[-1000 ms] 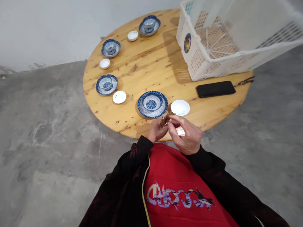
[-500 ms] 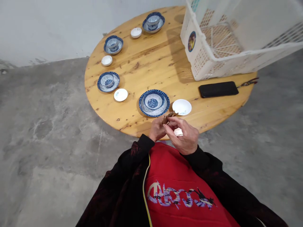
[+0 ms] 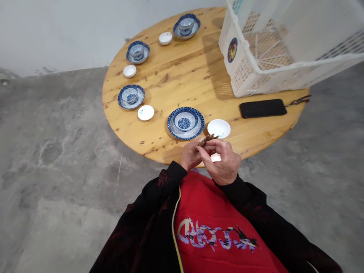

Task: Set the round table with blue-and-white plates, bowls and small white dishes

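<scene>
Our left hand (image 3: 191, 154) and right hand (image 3: 225, 163) curl fingers (image 3: 217, 143) around slim brown sticks (image 3: 206, 140). At their ten o'clock, a round plate (image 3: 184, 135) sits on the knotty bench (image 3: 182, 87).

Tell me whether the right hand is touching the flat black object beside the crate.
Apart: the head view shows wooden tabletop between the right hand and the flat black object.
</scene>
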Action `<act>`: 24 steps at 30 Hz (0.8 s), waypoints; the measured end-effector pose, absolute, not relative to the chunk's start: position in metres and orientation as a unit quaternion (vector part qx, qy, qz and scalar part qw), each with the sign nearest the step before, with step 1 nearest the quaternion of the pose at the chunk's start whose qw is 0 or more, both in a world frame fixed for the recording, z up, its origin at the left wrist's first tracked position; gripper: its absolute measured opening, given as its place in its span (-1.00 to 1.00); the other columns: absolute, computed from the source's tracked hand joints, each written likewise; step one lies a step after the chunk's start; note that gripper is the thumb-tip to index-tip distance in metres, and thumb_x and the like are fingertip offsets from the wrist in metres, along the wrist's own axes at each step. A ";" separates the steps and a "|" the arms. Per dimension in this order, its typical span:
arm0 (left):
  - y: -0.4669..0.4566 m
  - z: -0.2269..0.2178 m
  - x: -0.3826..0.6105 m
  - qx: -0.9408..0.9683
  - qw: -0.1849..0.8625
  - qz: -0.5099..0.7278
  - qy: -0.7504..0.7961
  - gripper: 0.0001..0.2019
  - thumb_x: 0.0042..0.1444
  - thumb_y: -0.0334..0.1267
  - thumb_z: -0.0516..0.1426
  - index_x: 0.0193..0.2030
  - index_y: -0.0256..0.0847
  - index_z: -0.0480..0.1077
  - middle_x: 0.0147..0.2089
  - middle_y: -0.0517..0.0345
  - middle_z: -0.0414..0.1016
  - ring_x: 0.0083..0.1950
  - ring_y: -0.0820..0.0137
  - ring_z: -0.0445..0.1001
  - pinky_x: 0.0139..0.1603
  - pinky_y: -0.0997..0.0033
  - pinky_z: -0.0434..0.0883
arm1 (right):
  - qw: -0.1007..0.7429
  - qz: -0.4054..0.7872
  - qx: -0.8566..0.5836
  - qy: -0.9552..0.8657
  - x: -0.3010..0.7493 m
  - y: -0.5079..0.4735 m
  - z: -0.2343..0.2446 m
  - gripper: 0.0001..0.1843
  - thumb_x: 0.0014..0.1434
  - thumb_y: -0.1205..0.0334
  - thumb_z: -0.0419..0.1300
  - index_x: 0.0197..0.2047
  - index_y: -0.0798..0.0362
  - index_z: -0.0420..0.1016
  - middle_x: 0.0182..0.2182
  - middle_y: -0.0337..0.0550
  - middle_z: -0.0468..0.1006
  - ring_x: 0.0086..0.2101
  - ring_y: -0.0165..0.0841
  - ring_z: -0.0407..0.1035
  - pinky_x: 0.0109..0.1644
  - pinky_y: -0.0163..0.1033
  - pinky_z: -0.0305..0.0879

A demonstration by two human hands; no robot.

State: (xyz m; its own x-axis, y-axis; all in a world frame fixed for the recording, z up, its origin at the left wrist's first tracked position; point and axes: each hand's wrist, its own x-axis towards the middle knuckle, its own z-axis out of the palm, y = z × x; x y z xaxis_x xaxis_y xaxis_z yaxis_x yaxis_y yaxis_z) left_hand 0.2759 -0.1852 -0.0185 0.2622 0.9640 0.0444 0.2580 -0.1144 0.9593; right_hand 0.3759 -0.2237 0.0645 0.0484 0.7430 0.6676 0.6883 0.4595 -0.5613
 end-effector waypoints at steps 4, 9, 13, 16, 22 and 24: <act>-0.186 -0.007 0.273 0.701 0.410 0.326 0.483 -0.72 0.24 -0.08 0.20 -0.08 -0.23 0.59 -0.31 0.08 0.57 -0.23 0.26 0.54 -0.22 0.37 0.40 | 0.499 0.033 -0.526 -0.688 0.376 -0.223 0.064 -0.85 0.29 0.15 0.30 -0.09 -0.02 0.51 -0.42 -0.20 0.63 -0.51 -0.33 0.55 -0.40 -0.27 0.47; -0.188 -0.001 0.274 0.716 0.400 0.304 0.485 -0.69 0.31 -0.07 0.15 -0.01 -0.23 0.56 -0.25 0.07 0.60 -0.19 0.27 0.54 -0.19 0.36 0.43 | 0.484 0.003 -0.523 -0.701 0.376 -0.221 0.068 -0.84 0.31 0.16 0.27 -0.07 -0.01 0.55 -0.36 -0.14 0.67 -0.46 -0.31 0.56 -0.33 -0.27 0.48; -0.186 -0.009 0.278 0.710 0.382 0.306 0.507 -0.78 0.28 -0.14 0.19 -0.17 -0.24 0.58 -0.27 0.06 0.60 -0.22 0.29 0.54 -0.19 0.37 0.44 | 0.493 0.015 -0.491 -0.718 0.377 -0.221 0.073 -0.89 0.30 0.30 0.27 -0.10 -0.01 0.57 -0.32 -0.10 0.67 -0.37 -0.29 0.58 -0.27 -0.25 0.49; -0.185 -0.012 0.279 0.704 0.381 0.317 0.508 -0.79 0.24 -0.13 0.22 -0.25 -0.22 0.57 -0.30 0.07 0.59 -0.24 0.30 0.53 -0.23 0.37 0.42 | 0.501 0.017 -0.483 -0.718 0.378 -0.221 0.077 -0.87 0.29 0.35 0.27 -0.12 -0.03 0.59 -0.31 -0.09 0.65 -0.30 -0.26 0.58 -0.21 -0.22 0.50; -0.188 -0.013 0.282 0.689 0.394 0.348 0.498 -0.77 0.27 -0.14 0.18 -0.33 -0.24 0.49 -0.34 0.07 0.54 -0.29 0.34 0.48 -0.23 0.38 0.39 | 0.491 0.015 -0.479 -0.727 0.382 -0.219 0.089 -0.87 0.30 0.37 0.23 -0.18 -0.03 0.58 -0.32 -0.10 0.66 -0.31 -0.24 0.58 -0.18 -0.16 0.52; -0.189 -0.015 0.284 0.686 0.400 0.349 0.498 -0.80 0.28 -0.18 0.15 -0.30 -0.23 0.49 -0.35 0.09 0.53 -0.29 0.34 0.47 -0.23 0.38 0.39 | 0.505 0.022 -0.477 -0.719 0.386 -0.219 0.106 -0.87 0.29 0.38 0.25 -0.19 -0.04 0.58 -0.34 -0.12 0.65 -0.33 -0.25 0.56 -0.23 -0.16 0.50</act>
State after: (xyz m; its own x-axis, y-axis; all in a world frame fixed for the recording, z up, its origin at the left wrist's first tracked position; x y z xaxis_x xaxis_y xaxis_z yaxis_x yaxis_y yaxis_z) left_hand 0.2843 -0.1893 -0.0155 0.2605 0.9621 0.0803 0.4050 -0.1844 0.8955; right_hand 0.3863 -0.2190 0.1055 -0.0349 0.7075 0.7058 0.6638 0.5444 -0.5129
